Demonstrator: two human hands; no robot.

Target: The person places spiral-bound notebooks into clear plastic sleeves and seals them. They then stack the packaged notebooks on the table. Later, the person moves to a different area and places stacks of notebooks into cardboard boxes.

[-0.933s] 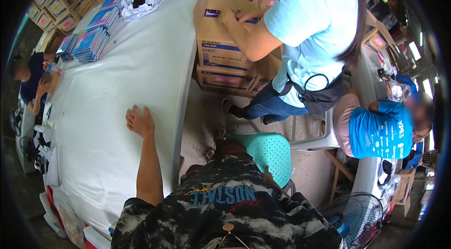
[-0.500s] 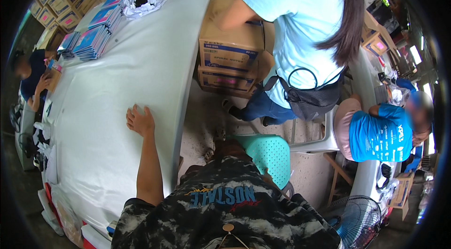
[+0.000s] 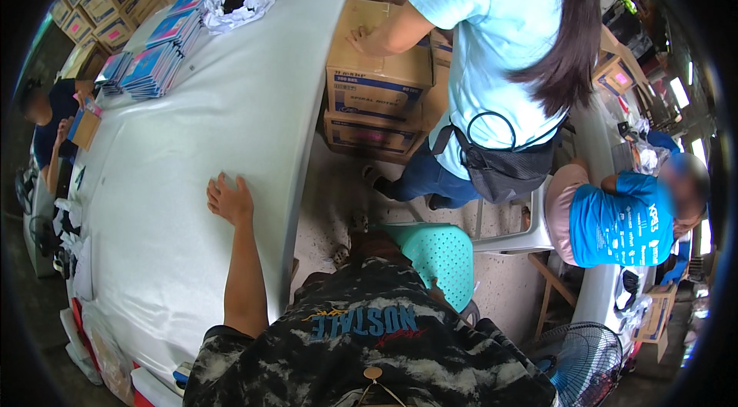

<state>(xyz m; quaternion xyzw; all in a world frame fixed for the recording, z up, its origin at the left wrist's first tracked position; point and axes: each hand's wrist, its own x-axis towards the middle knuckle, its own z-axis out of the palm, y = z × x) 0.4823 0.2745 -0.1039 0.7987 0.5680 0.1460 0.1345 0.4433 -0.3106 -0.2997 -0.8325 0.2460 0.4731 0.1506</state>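
My left hand (image 3: 229, 199) lies palm down on the white-covered table (image 3: 177, 253), its fingers spread and holding nothing. Of my right hand (image 3: 437, 289), only a small bit seems to show at the edge of a teal plastic stool (image 3: 442, 249) beside me; my shirt hides the rest, and its fingers cannot be made out. Across the table's far edge, a co-worker in a light blue shirt rests a hand (image 3: 367, 41) on top of a taped cardboard box (image 3: 377, 69), which is stacked on another box (image 3: 369, 132).
Stacks of notebooks (image 3: 165, 53) and a crumpled white wrapper (image 3: 244, 7) sit on the table's far left. Another person at left handles a small box (image 3: 84, 130). A fan (image 3: 580, 361) stands at lower right, near a white chair (image 3: 523, 234) and a seated person.
The co-worker's hand has come into view flat on the box top as their body shifted right. At left, the other person's box has turned. My left hand stays put.
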